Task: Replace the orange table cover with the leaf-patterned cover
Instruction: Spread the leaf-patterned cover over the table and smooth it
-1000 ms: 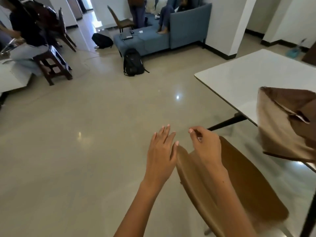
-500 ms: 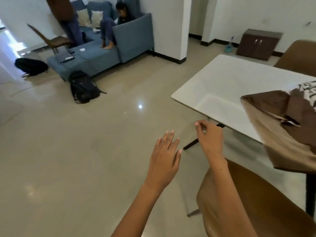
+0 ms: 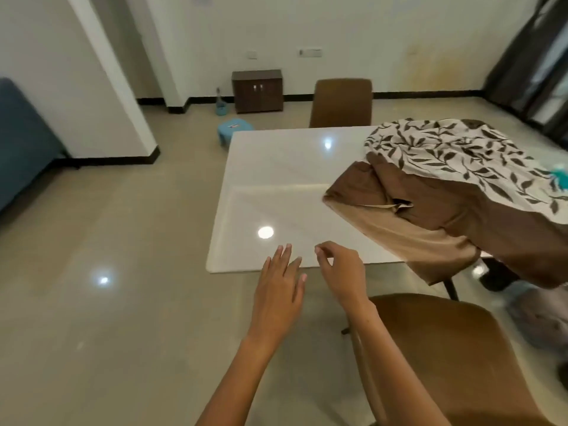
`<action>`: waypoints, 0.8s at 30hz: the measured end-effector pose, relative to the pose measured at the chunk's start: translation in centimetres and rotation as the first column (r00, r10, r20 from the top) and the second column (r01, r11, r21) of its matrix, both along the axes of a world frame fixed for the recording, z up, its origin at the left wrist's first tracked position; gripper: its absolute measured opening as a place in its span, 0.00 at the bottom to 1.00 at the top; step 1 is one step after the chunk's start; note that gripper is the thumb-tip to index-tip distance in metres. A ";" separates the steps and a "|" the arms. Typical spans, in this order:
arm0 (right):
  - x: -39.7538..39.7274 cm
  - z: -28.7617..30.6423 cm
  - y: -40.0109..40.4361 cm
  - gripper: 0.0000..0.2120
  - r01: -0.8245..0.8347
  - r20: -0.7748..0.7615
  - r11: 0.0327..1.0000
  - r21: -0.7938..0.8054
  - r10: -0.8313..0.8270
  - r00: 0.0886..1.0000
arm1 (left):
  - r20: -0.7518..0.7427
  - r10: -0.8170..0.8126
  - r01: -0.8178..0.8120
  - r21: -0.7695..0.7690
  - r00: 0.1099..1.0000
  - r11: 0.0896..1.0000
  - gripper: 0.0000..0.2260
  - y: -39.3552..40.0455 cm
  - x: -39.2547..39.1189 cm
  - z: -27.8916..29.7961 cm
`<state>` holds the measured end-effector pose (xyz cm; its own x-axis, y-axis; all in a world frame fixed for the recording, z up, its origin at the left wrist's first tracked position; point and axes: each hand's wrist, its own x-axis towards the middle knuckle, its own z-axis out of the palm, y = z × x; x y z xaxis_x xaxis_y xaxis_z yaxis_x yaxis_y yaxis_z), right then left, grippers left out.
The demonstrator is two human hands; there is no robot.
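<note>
Already the white tabletop lies mostly bare in the head view, so the orange cover seems to be off its flat spread: it sits bunched in a brown-orange heap at about three o'clock on the table, one flap hanging over the near edge. The leaf-patterned cover lies crumpled on top of and behind that heap, toward two o'clock, touching it.

Both hands hover at six o'clock, just at the near edge of the table, holding nothing. The left hand has its fingers straight and close together, palm down. The right hand has its fingers loosely curled, thumb and forefinger nearly meeting, yet I can see no cloth between them.

By my reckoning the step in hand is the change-over between removing and laying. The next move calls for a reach toward three o'clock to part the two cloths, lift the orange one clear of the table, then find an edge of the leafy one and draw it across the bare top. Since they overlap, pulling one may drag the other.

Counted: one table, two covers, two hands, two brown chairs (one at twelve o'clock beyond the table, one at five o'clock beside the person), one dark cabinet, one blue stool.
</note>
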<state>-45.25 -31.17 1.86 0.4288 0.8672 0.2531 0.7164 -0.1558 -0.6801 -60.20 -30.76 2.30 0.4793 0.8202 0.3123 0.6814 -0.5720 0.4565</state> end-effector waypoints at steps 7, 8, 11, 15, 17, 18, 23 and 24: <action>5.0 -2.2 5.9 0.06 0.314 0.049 0.948 0.052 -0.316 0.947 | 0.012 -0.252 0.252 -0.064 0.968 0.966 0.25 10.2 4.1 -2.7; 6.0 -2.7 7.0 0.07 0.355 0.048 0.933 0.054 -0.358 0.933 | 0.012 -0.277 0.277 -0.071 0.961 0.958 0.26 11.6 5.1 -3.2; 9.1 -4.6 10.8 0.07 0.458 0.079 0.888 0.047 -0.461 0.884 | -0.045 -0.340 0.336 -0.071 0.940 0.939 0.28 15.9 7.9 -5.0; 13.6 -8.1 15.6 0.07 0.510 0.133 0.854 -0.099 -0.497 0.858 | -0.181 -0.374 0.360 -0.107 0.910 0.927 0.29 21.1 11.8 -6.8; 15.4 -10.4 17.6 0.08 0.523 0.187 0.824 -0.216 -0.491 0.851 | -0.215 -0.396 0.373 -0.140 0.893 0.917 0.28 23.3 13.5 -7.4; 16.1 -11.7 18.4 0.13 0.533 0.221 0.800 -0.275 -0.487 0.845 | -0.231 -0.409 0.383 -0.151 0.883 0.911 0.27 24.3 14.2 -7.9; 17.3 -16.5 20.3 0.27 0.545 0.339 0.706 -0.452 -0.429 0.837 | -0.253 -0.475 0.440 -0.184 0.843 0.879 0.27 28.5 17.3 -10.0; 17.0 -17.0 20.4 0.25 0.539 0.337 0.701 -0.468 -0.422 0.842 | -0.248 -0.488 0.455 -0.182 0.837 0.872 0.28 29.2 17.8 -10.5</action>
